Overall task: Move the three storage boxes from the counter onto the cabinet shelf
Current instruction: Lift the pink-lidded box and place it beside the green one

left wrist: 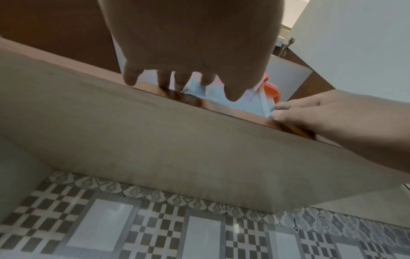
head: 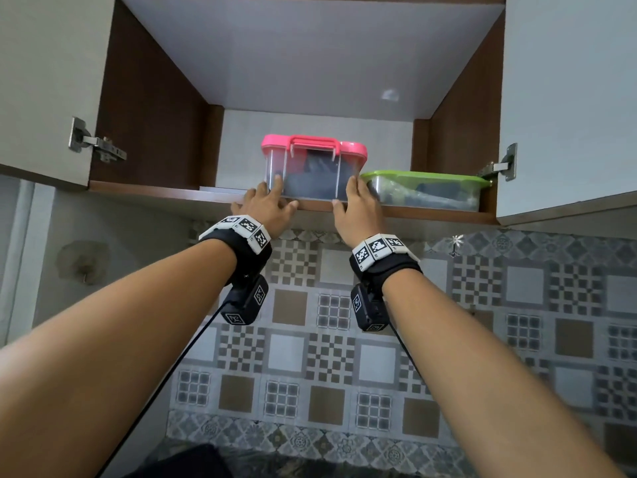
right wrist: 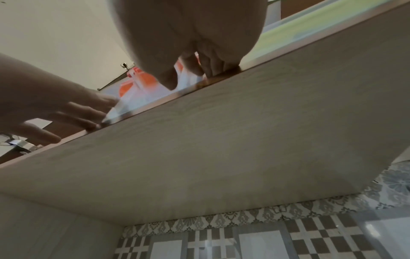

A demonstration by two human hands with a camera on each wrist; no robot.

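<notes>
A clear storage box with a pink lid and handle (head: 312, 167) stands on the cabinet shelf (head: 155, 193), close to its front edge. Right beside it lies a lower clear box with a green lid (head: 427, 189). My left hand (head: 275, 198) touches the pink box's front left corner with straight fingers. My right hand (head: 348, 196) touches its front right corner the same way. The left wrist view shows my left hand (left wrist: 188, 84) at the box (left wrist: 248, 105). The right wrist view shows my right hand (right wrist: 195, 70) against the box (right wrist: 142, 94). No third box is in view.
Both cabinet doors (head: 41, 84) stand open, with hinges (head: 96, 143) at the sides. There is free shelf room left of the pink box. A patterned tile wall (head: 344, 322) runs below the cabinet.
</notes>
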